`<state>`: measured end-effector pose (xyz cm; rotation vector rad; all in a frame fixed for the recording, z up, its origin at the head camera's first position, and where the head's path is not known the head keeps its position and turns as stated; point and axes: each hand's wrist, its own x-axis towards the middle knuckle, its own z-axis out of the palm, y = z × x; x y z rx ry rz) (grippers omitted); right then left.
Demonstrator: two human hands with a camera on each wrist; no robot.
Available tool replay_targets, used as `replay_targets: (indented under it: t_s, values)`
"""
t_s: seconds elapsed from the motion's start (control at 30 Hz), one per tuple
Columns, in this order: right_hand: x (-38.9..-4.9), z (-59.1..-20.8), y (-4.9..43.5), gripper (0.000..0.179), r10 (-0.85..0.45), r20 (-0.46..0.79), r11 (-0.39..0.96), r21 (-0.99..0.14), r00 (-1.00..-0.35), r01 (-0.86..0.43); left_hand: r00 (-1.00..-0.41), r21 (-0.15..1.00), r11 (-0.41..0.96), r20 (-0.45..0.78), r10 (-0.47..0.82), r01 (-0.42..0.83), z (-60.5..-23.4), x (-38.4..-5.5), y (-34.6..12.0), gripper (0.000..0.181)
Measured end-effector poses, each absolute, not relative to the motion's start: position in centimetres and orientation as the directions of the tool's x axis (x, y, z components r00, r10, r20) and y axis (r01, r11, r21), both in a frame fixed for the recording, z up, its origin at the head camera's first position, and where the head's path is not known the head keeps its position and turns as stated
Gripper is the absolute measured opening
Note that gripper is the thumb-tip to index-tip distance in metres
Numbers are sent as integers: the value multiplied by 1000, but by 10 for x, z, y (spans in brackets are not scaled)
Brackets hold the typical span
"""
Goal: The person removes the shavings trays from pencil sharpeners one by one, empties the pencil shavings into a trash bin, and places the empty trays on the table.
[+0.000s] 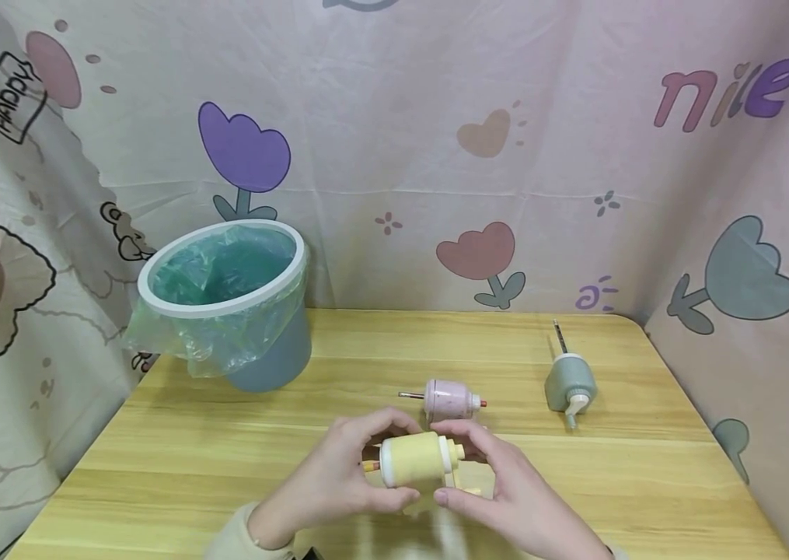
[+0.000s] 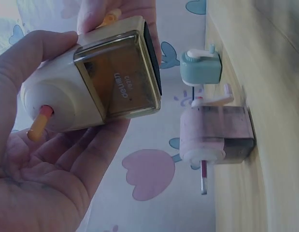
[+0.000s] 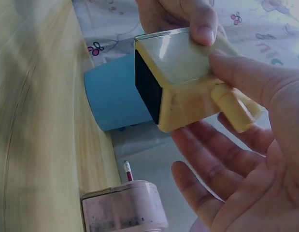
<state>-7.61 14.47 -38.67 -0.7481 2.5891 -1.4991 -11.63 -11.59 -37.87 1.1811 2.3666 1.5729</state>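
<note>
Both hands hold a yellow crank pencil sharpener [image 1: 417,459] on its side above the table. My left hand [image 1: 341,474] grips its white front end, thumb on one side and fingers on the other. An orange pencil [image 2: 40,123] sticks out of the hole there. At the crank end, my right hand [image 1: 509,482] has its thumb on the body and fingers beneath. The yellow crank handle [image 3: 234,108] points towards the right palm. The see-through shavings drawer [image 2: 120,75] shows in the left wrist view, beside a black base.
Just beyond the hands, a pink sharpener [image 1: 446,399] with a pencil in it stands on the wooden table [image 1: 366,350]. Further right is a grey-green sharpener [image 1: 570,377], also holding a pencil. A lined waste bin [image 1: 271,362] stands at the back left. Printed cloth [image 1: 380,155] hangs behind.
</note>
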Motion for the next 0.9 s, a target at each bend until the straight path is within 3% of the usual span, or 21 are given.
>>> replay_targets:
  t_s: [0.2,0.57,0.9]
  values:
    - [-82,-398,146,49,-413,258,410,-804,-873,-431,-700,807,171,359,617,565,-380,-118,-111,52]
    - [-88,-400,151,51,-326,228,391,-851,-918,-350,-717,820,179,344,606,544,-388,-125,-110,60]
    - [-90,-390,156,54,-267,208,400,-865,-941,-304,-770,873,228,224,597,431,-395,-131,-115,56]
